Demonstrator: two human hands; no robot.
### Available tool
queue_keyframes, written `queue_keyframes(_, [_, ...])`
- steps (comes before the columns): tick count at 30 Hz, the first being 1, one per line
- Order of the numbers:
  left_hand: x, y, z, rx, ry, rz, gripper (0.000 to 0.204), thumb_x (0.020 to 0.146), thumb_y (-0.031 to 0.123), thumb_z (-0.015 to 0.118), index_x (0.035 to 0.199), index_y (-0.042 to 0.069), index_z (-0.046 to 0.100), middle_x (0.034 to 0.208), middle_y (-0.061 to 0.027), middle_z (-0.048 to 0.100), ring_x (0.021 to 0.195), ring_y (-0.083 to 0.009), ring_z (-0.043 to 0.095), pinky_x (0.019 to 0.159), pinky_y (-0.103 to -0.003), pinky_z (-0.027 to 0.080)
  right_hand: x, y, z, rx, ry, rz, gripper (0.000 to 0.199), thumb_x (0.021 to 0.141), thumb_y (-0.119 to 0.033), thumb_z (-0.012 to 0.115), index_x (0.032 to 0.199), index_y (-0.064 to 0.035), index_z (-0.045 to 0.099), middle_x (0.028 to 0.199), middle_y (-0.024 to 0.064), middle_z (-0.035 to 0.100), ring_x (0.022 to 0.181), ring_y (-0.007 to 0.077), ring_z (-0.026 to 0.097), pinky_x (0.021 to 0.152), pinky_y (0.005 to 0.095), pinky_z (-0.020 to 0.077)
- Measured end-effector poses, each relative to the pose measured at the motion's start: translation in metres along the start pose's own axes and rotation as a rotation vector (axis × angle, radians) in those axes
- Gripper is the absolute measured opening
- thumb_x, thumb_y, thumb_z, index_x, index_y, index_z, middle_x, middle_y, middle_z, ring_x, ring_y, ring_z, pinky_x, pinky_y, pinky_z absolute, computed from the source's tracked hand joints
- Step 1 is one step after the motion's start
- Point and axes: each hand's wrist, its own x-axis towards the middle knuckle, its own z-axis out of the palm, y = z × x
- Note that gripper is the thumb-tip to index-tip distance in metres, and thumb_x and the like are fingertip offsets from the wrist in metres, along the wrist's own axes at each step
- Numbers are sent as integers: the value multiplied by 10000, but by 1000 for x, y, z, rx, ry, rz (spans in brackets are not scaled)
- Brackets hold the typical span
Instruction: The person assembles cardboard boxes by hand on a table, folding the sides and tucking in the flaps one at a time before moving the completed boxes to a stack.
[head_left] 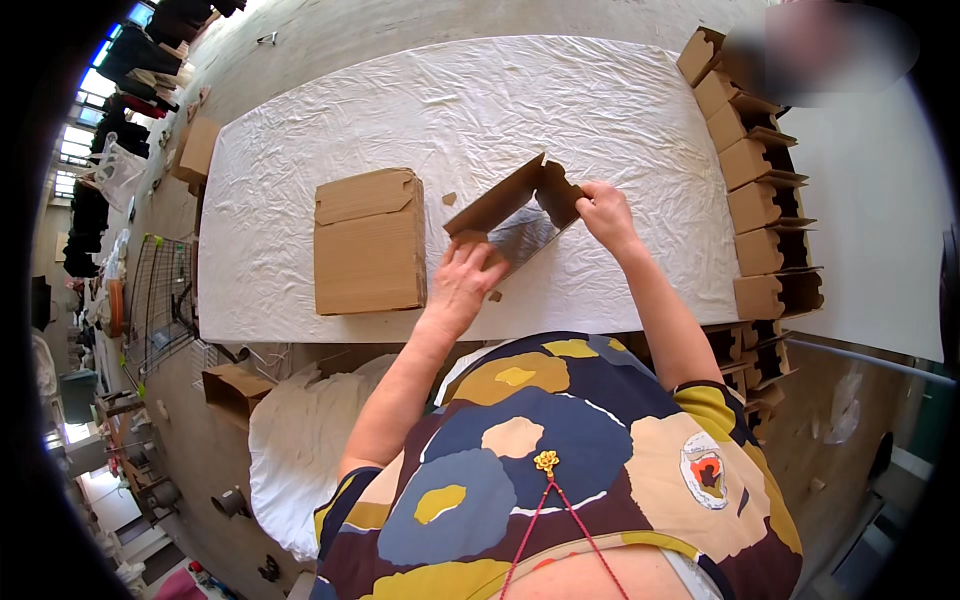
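A partly folded brown cardboard box (497, 198) stands tilted on the white-covered table, its walls raised around an opening. A greyish, shiny patch (525, 232) shows inside its frame; I cannot tell whether it is film or an inner surface. My left hand (460, 287) grips the near left corner, fingers bent over the edge. At the right corner, my right hand (606, 212) is closed on the cardboard wall. Left of my left hand lies a stack of flat cardboard blanks (368, 250). Small cardboard scraps, one beyond the stack's right edge (449, 199), lie near the box.
Several folded cardboard boxes (752, 210) line the table's right edge, with more below. The table (460, 95) has a wrinkled white cover. A wire rack (165, 290) and an open carton (235, 392) are at the left. White cloth (300, 450) hangs beside me.
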Motion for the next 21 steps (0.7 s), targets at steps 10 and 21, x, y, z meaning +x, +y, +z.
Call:
queue_keyframes(10, [-2, -16, -10, -333, -10, -155, 560, 723, -125, 566, 1234, 102, 604, 1276, -116, 579, 1245, -313, 517, 1076, -414, 414, -50, -24, -12, -161, -6, 125, 270, 798, -199, 579, 972, -39, 711, 1043, 186, 683, 975, 406, 653, 876, 504, 511])
queue_keyframes(21, [-15, 12, -23, -330, -196, -192, 574, 701, 15, 700, 1254, 81, 564, 1370, -133, 531, 1327, -338, 426, 1152, -445, 312, -34, -11, 1, 7, -7, 60, 434, 801, -135, 547, 1214, -102, 678, 1166, 151, 620, 1083, 376, 611, 938, 461, 496])
